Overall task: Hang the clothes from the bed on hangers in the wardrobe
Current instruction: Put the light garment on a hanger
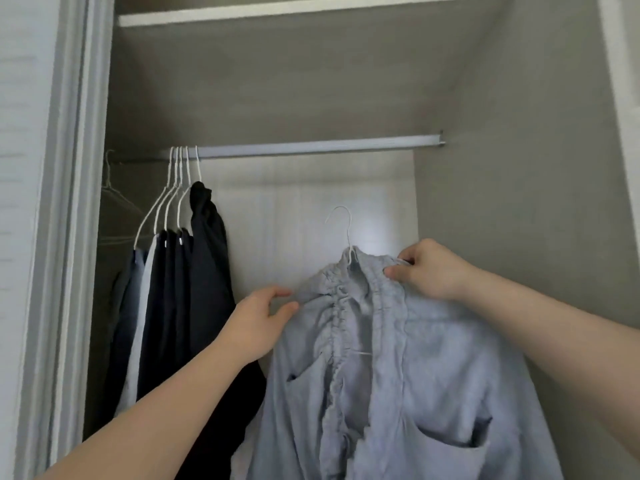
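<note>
The open wardrobe (519,202) fills the view, and in front of its pale back panel a pale grey garment (433,358) is held up, well below the rail (311,147). Dark clothes (207,271) hang at the rail's left end (on white wire hangers). The left hand (256,320) pinches the garment's left shoulder edge; the right hand (429,271) grips the bunched fabric at the right. The white hanger (343,223) hook pokes up between them, on nothing
</note>
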